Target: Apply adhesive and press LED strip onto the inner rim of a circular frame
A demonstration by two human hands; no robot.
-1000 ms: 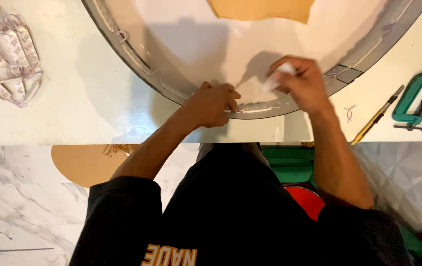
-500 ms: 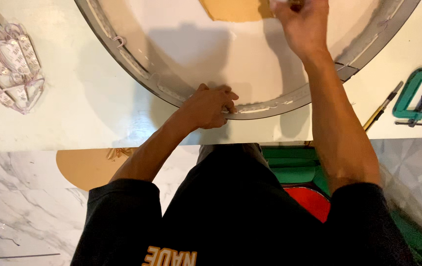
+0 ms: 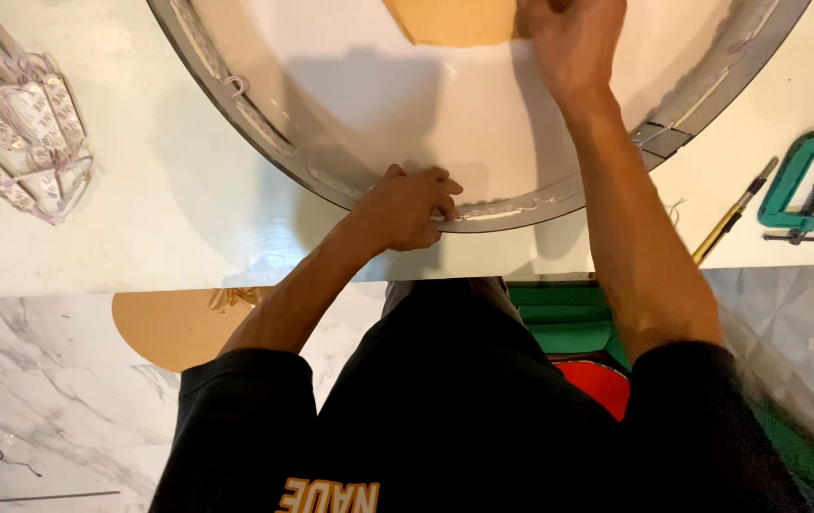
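Observation:
A large round shallow tray with a grey metal rim [image 3: 265, 142] and a white inner face lies on the white table [image 3: 170, 237]. My left hand [image 3: 407, 209] grips the near rim, fingers pressing a strip of small white modules along the inner wall. My right hand [image 3: 573, 43] reaches across to the far middle of the tray, palm down beside a tan brown sheet [image 3: 454, 21]; whether it holds anything is hidden.
A tangle of wired white modules [image 3: 18, 133] lies at the left. A green C-clamp [image 3: 806, 185] and a yellow-handled tool [image 3: 725, 228] sit at the right. A tan half-disc [image 3: 174, 328] and green and red objects [image 3: 578, 332] lie on the marble floor below.
My right hand left the near rim, where it held a small white piece, and moved up to the far middle of the tray. My left hand stayed on the rim.

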